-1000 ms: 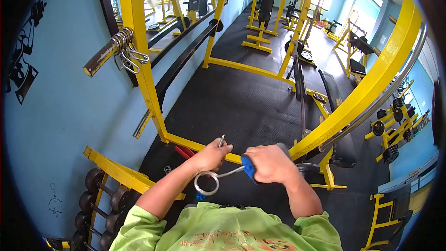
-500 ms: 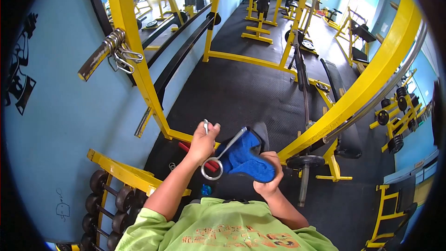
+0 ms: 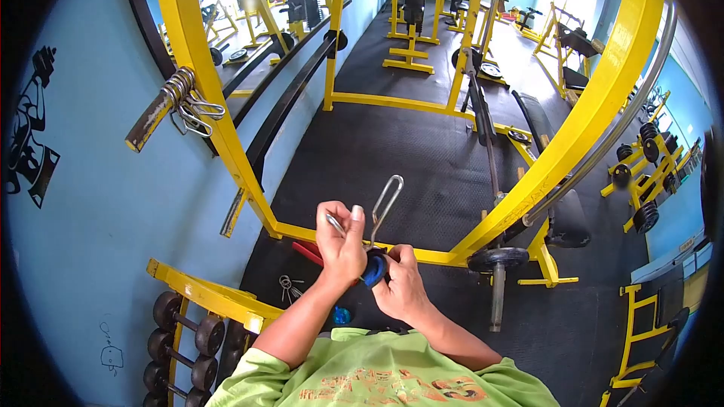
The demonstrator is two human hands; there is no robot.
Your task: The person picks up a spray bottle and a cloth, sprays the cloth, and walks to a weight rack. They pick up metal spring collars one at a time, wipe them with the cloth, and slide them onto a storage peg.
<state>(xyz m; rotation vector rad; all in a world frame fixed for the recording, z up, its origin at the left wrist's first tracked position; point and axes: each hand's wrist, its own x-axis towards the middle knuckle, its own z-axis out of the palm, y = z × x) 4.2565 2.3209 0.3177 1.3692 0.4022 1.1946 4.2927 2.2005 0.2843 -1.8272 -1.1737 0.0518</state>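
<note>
My left hand (image 3: pixel 341 249) is closed around a metal spring collar (image 3: pixel 387 200); one of its looped handles sticks up past my thumb. My right hand (image 3: pixel 403 286) grips a padded black piece with blue lining (image 3: pixel 374 271), now bunched or rolled up so only a little blue shows. Both hands are close together in front of my chest, and the collar's lower part is hidden where it meets the padded piece. On the floor beyond my left forearm lie a red object (image 3: pixel 308 251) and loose spring collars (image 3: pixel 288 286).
Yellow rack uprights (image 3: pixel 197 53) stand at both sides, joined by a low bar. More spring collars (image 3: pixel 192 105) hang on a left peg. A dumbbell rack (image 3: pixel 219 294) is at lower left, a loaded barbell (image 3: pixel 499 260) at right. A small blue item (image 3: pixel 342 315) lies on the floor.
My right hand has brought the padded piece left to my left hand, and it has gone from spread open to bunched up. The collar has turned, its handle now pointing up.
</note>
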